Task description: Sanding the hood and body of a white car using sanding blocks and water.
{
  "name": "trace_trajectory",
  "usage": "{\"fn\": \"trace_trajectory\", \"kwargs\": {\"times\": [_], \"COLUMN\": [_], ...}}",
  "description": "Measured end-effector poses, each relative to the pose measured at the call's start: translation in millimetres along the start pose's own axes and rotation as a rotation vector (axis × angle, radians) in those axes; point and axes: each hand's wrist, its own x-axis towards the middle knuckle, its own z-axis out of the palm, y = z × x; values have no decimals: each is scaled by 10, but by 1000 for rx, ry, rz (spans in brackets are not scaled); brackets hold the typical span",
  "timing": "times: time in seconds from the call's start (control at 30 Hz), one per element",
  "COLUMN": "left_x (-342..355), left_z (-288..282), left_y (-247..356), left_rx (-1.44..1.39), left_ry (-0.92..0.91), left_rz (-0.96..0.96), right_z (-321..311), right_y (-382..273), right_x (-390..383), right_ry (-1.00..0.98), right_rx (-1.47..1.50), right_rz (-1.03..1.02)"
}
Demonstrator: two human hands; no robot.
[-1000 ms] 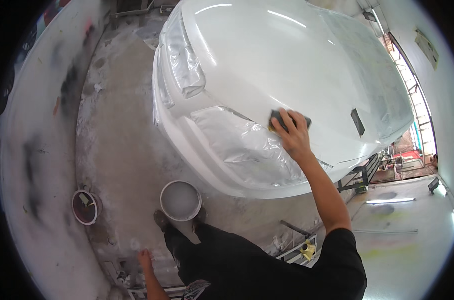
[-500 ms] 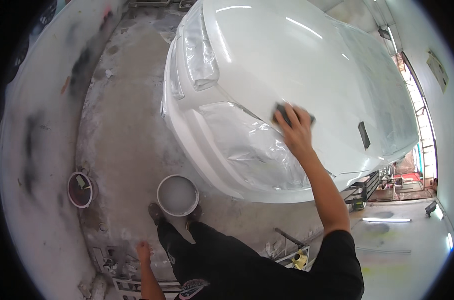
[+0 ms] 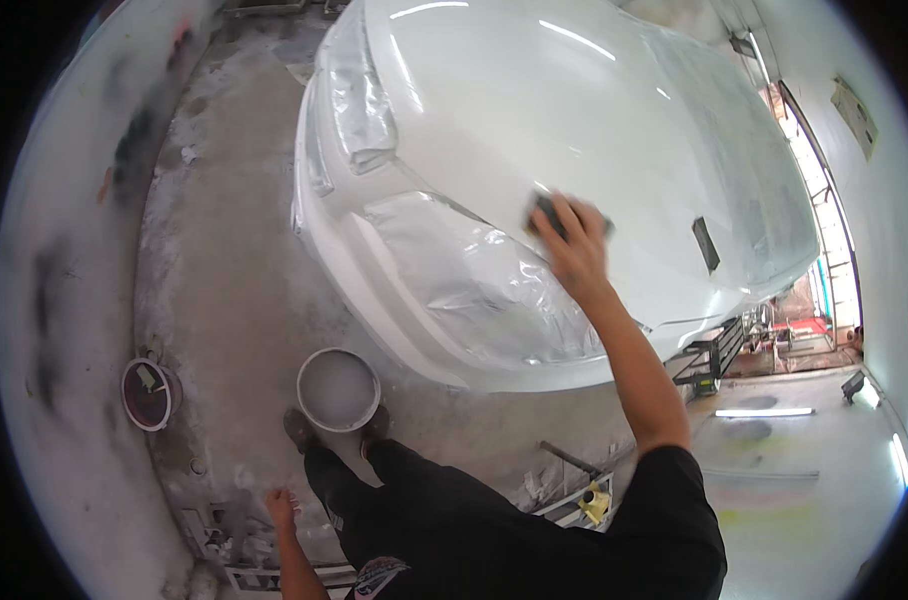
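My right hand [image 3: 577,240] is wrapped over a dark sanding block [image 3: 546,214] and presses it on the white hood [image 3: 494,130] of a car, near the hood's edge. Beside it, wrinkled clear plastic film [image 3: 474,280] covers the headlight area. Farther right on the hood lies a loose dark strip [image 3: 706,245]. My left hand [image 3: 282,507] hangs low at my side, away from the car. Its fingers look loosely apart, with nothing in them.
A round bucket of grey liquid [image 3: 301,392] stands right at my shoes. Another pail [image 3: 177,392] with dark liquid is near the left wall. Metal frames [image 3: 566,505] stand behind me, and a stained wall [image 3: 74,280] runs along the left.
The whole view has shifted, so the car and buckets sit farther left and slightly higher. My right hand stays on the hood with the sanding block; my left still hangs.
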Motion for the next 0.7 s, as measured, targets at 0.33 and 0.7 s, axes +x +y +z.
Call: {"fn": "trace_trajectory", "kwargs": {"times": [0.33, 0.7], "left_x": [8, -295], "left_z": [164, 490], "left_y": [269, 122], "left_rx": [-89, -73], "left_ry": [-45, -92], "left_rz": [72, 40], "right_z": [-476, -5], "right_y": [155, -63], "right_x": [-651, 284], "right_ry": [-42, 0], "right_rx": [-58, 15], "right_rz": [93, -90]}}
